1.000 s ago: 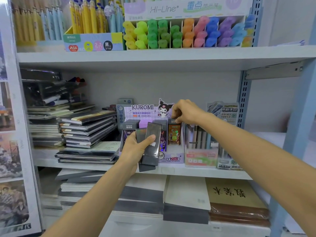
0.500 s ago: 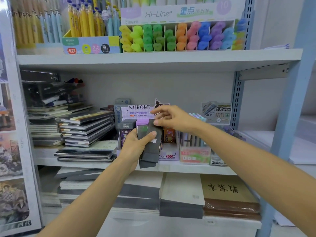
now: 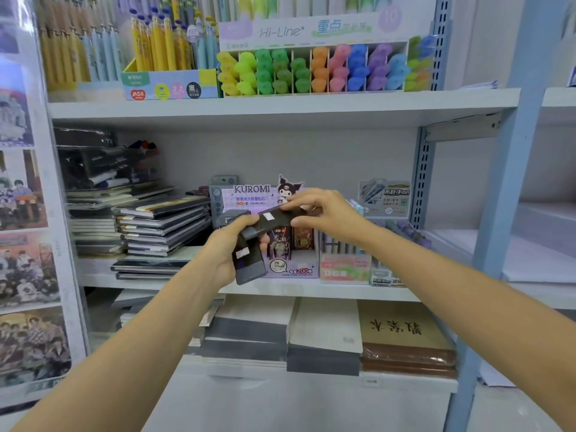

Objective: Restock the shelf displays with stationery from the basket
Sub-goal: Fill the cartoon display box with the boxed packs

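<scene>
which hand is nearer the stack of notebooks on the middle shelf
Left. The left hand is just right of the notebook stack, gripping dark packs; the right hand is farther right, in front of the Kuromi display, pinching the top pack.

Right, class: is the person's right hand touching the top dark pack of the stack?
Touching. The head view shows the right hand pinching the end of the top dark pack, thumb below, fingers above. The left hand grips the stack.
</scene>
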Motion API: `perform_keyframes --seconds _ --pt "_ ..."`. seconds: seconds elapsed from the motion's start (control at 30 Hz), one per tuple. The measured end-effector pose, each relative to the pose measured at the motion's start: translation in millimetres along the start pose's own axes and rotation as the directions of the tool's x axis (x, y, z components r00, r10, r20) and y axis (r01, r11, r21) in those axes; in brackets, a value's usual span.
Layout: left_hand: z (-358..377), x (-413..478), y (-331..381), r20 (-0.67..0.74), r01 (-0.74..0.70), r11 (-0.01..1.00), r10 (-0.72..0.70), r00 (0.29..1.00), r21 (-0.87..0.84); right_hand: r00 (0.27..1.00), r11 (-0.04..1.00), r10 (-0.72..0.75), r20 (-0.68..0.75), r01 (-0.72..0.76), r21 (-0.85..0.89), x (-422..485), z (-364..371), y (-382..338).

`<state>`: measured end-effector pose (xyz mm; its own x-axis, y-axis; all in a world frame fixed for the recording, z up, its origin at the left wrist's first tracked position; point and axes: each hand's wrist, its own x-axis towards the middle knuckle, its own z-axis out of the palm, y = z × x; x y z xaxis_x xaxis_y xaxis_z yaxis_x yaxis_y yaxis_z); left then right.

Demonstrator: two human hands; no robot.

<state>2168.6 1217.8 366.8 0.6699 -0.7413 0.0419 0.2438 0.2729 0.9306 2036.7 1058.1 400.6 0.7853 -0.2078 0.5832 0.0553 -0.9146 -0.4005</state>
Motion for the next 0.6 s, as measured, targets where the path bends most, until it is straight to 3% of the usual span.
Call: perform_keyframes --seconds 0.13,0.2,0.3,0.5,0.6 --pt "-0.1 -3.5 3.6 0.092 0.016 0.988 -0.001 0.996 -0.156 0.990 1.000 0.002 -0.143 0.001 0.019 -6.0 -0.4 -0.2" --pt "3.6 -5.4 4.0 0.076 0.011 0.984 0.003 0.997 -0.177 0.987 0.993 0.051 -0.153 -0.033 0.114 -9.1 -0.8 -2.4" --pt "12.9 -7.7 -1.1 0.014 -0.095 0.993 0.097 0.995 -0.076 0.992 0.969 0.094 -0.079 -0.073 0.234 -14.6 2.3 -8.9" --pt "17.3 -8.6 -6.3 -0.046 -0.226 0.971 0.230 0.972 0.081 0.997 0.993 0.039 0.059 -0.045 0.107 -18.6 4.4 -9.2" --pt "14.5 -8.1 -8.1 0.009 -0.259 0.927 0.267 0.964 0.271 0.992 0.946 0.128 -0.008 -0.119 0.301 -12.7 0.9 -12.7"
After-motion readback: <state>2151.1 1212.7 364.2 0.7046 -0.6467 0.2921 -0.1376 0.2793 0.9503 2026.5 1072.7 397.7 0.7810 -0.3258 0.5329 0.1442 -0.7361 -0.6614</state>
